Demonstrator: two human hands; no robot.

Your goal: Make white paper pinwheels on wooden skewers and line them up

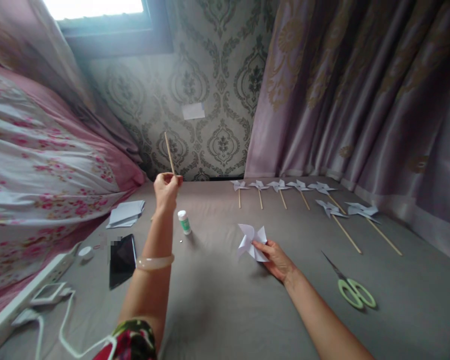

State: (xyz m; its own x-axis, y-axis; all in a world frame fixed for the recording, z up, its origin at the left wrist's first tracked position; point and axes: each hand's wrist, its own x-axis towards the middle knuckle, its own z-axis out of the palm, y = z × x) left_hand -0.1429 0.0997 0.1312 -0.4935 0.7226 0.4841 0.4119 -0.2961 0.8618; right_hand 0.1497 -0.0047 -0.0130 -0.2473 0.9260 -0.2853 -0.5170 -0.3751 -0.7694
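My left hand (167, 190) is raised, its fingers closed round the lower end of a thin wooden stick (169, 152) that points upward. In my right hand (275, 257) is a white paper pinwheel (247, 240), pinched near its centre and held above the grey sheet. No stick shows on this pinwheel. Just right of my left forearm stands a glue stick (185, 223) with a white cap and green label. A tiny white bit (180, 241) lies beside it. Several finished pinwheels on sticks (281, 186) lie in a row at the back right.
Scissors with green handles (354, 292) lie at the right. On the left are a stack of white paper (125, 214), a dark phone (122, 261), a small white round object (85, 254) and a power strip (26, 302) with white cables. Curtains (322, 90) hang behind.
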